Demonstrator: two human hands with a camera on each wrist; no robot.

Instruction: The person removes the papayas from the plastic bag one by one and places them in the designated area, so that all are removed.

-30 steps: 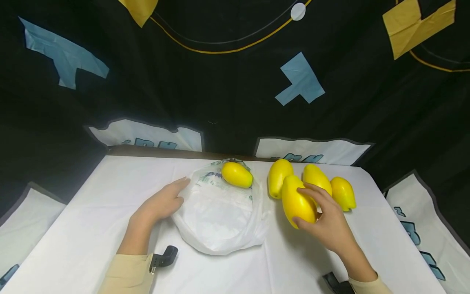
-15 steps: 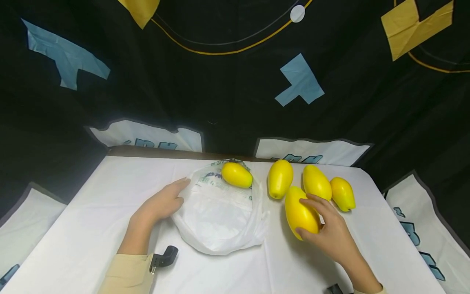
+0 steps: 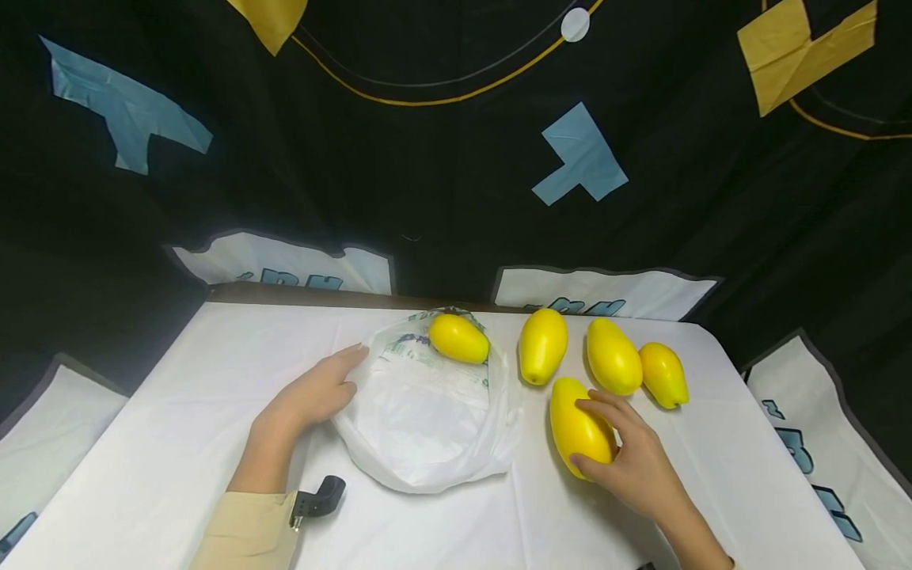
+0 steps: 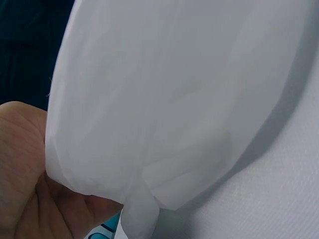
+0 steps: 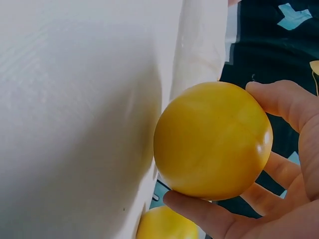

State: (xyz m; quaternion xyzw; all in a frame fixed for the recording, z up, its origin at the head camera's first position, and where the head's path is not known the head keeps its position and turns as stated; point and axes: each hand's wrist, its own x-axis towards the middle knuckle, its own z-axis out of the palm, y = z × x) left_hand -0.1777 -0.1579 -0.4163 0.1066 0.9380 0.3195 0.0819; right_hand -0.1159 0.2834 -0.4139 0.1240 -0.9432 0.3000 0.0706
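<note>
My right hand (image 3: 630, 455) grips a large yellow mango (image 3: 577, 427), thumb on its near side and fingers on the far side. In the right wrist view this mango (image 5: 212, 142) sits right at the white tabletop. My left hand (image 3: 317, 392) holds the left rim of a white plastic bag (image 3: 427, 467), whose mouth is spread wide. Across the left wrist view the bag (image 4: 164, 99) hides most of the fingers. A smaller mango (image 3: 459, 339) with a greenish tip lies at the bag's far side.
Behind the gripped mango lie three more: one mango (image 3: 543, 346) nearest the bag, another mango (image 3: 613, 356) to its right, and a smaller mango (image 3: 664, 376) at the far right. The white-covered table (image 3: 214, 380) ends at a black printed curtain (image 3: 427, 198).
My right hand has brought the large mango toward the near side and lower, away from the other mangoes. The left hand and the bag have kept their place.
</note>
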